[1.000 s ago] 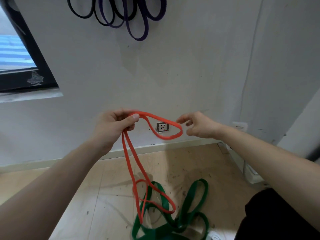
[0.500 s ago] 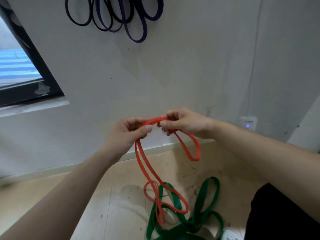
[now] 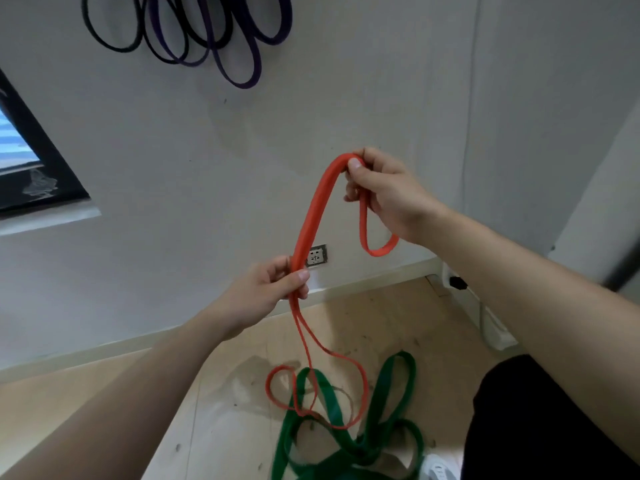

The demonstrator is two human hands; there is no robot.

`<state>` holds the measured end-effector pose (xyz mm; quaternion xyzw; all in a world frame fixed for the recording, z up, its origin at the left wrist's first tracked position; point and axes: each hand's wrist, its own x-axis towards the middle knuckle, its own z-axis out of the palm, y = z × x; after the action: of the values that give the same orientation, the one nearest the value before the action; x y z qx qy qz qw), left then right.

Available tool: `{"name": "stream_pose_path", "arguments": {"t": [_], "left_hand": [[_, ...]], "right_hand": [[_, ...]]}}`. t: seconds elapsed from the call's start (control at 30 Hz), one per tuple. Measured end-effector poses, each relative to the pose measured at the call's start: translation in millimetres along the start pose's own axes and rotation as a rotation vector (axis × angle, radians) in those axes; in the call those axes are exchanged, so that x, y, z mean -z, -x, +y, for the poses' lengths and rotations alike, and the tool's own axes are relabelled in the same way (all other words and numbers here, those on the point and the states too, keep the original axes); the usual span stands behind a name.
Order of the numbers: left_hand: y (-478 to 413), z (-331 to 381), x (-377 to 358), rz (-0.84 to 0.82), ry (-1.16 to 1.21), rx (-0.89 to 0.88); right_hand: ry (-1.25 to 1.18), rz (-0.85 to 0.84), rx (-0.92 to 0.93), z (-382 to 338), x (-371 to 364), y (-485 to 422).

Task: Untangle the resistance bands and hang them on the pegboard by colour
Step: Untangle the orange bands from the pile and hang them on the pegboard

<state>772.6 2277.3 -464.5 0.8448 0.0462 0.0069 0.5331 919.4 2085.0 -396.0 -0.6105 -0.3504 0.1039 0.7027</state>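
Note:
Both hands grip an orange resistance band (image 3: 313, 209). My right hand (image 3: 388, 192) pinches its top fold high up, and a short loop droops below that hand. Lower and to the left, my left hand (image 3: 266, 292) closes around the doubled strands. From there the band trails down to the floor, where its loops lie over a heap of wide green bands (image 3: 349, 441). Black bands (image 3: 114, 32) and purple bands (image 3: 242, 60) hang on the wall at the top; their pegs are out of frame.
A white wall with a socket (image 3: 317, 255) faces me, with a dark window frame (image 3: 38, 161) at the left. A white power strip (image 3: 485, 317) lies along the right wall. The floor is light wood. My dark trouser leg (image 3: 540, 420) fills the lower right.
My right hand has risen and moved right with the orange band's top fold. My left hand has dropped lower on the strands, so the band now stretches between the hands.

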Motion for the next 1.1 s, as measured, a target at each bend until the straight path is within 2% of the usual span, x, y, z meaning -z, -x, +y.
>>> {"name": "stream_pose_path", "arguments": {"t": [0.1,0.2,0.27,0.37,0.47,0.53,0.7,0.87,1.1], "left_hand": [[-5.8,-4.4,0.3,0.013,-0.014,0.027],[-10.3,-1.8,2.6,0.138,0.149,0.020],[-12.9,2.9,6.5,0.230,0.284,-0.008],[-17.6,14.4,14.4,0.325,0.415,-0.061],[-18.3,29.7,17.9,0.351,0.426,-0.121],[-16.7,38.3,16.8,0.328,0.389,-0.155],[-14.9,50.9,11.1,0.292,0.258,-0.191],[-6.3,49.5,15.7,0.249,0.100,-0.183],[5.3,35.9,27.7,0.215,0.074,-0.157]], "right_hand": [[-0.097,0.127,-0.004,0.8,21.1,-6.0],[-0.018,0.133,-0.102,12.5,43.0,-4.9],[0.079,0.058,-0.156,23.1,56.7,-1.5],[0.360,-0.071,-0.257,42.5,71.6,3.9],[0.586,-0.238,-0.383,59.5,67.0,12.2],[0.628,-0.331,-0.427,66.5,55.1,16.1],[0.389,-0.446,-0.392,61.9,12.9,15.5],[0.119,-0.361,-0.287,38.7,-18.7,12.9],[0.179,-0.207,-0.066,13.9,-33.0,12.4]]}}
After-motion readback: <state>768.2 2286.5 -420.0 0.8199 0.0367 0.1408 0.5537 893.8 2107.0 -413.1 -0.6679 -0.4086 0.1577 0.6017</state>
